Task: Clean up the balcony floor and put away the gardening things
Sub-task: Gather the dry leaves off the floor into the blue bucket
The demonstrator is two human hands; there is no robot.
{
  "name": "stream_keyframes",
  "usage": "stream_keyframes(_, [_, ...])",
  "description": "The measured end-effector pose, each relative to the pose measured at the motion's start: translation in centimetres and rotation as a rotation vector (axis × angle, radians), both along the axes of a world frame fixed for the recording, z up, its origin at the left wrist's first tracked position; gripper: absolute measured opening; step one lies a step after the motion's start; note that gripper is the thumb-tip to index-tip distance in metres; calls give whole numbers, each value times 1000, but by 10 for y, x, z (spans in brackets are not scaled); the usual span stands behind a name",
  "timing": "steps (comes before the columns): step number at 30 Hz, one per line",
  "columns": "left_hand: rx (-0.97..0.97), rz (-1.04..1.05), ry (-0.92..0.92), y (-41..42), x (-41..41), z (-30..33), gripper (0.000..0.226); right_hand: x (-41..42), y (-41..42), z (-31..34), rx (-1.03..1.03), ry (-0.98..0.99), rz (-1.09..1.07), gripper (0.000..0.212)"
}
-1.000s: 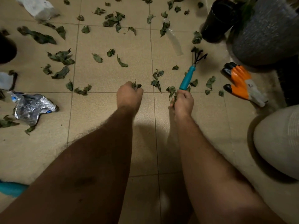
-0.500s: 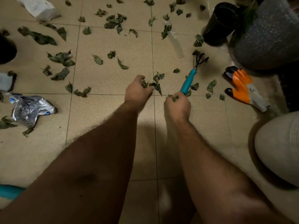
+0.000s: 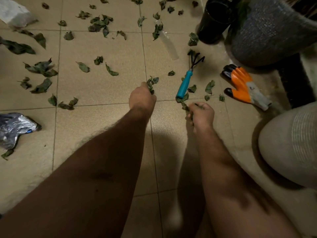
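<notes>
Dried leaves (image 3: 41,67) are scattered over the tiled floor (image 3: 103,134). The left hand (image 3: 142,98) is closed on a leaf clump; the right hand (image 3: 202,114) is curled around more, just below the hand rake (image 3: 186,81). Leaves are best gathered inward in bunches. Bare tile is available near the arms; pots (image 3: 214,19) crowd the right edge.

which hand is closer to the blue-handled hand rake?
Right. The right hand sits just below the rake handle's end; the left hand is farther off to its left, gripping leaves.
</notes>
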State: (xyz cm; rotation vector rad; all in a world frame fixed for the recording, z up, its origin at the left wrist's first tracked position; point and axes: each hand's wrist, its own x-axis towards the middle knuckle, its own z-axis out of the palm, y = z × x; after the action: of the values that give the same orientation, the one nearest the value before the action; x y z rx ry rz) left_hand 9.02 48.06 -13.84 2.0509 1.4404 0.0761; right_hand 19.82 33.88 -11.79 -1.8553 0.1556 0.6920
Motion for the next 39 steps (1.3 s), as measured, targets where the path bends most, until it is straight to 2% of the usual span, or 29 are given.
stream_keyframes(3, [-30, 21, -40, -2, -4, 2, 30, -2, 7, -3, -128, -165, 127, 18])
stream_keyframes(6, [-84, 103, -159, -1, -14, -2, 27, -7, 13, -9, -406, -349, 316, 31])
stream_keyframes(10, [-171, 264, -297, 8, -23, -3, 18, -10, 18, -12, -579, -463, 472, 23])
stream_keyframes(13, [-280, 381, -494, 15, -20, -3, 15, -12, 15, -8, -547, -436, 479, 5])
stream_keyframes(15, [-300, 379, -540, 19, -14, -2, 20, -15, 8, -6, -390, -362, 381, 9])
stream_keyframes(18, [-259, 318, -490, 22, -6, -3, 31, -21, -5, -3, -84, -127, 126, 2])
stream_keyframes(20, [-215, 260, -408, 24, -1, -4, 28, -21, -12, -4, -38, -70, 52, 12])
stream_keyframes(23, [-105, 171, -270, 25, 8, -5, 29, -15, -13, -6, -27, -62, 107, 19])
stream_keyframes(26, [-27, 103, -244, 30, 17, -6, 38, -4, -9, -6, -56, -121, 146, 25])
stream_keyframes(29, [27, -17, -171, 33, 20, -7, 45, 6, -4, -7, -57, -174, 144, 20])
stream_keyframes(35, [142, -219, 50, 27, 23, -9, 32, 15, 10, -10, -248, -323, 254, 36])
stream_keyframes(39, [190, -244, 73, 15, 19, -11, 37, 8, 12, -17, -349, -395, 426, 36])
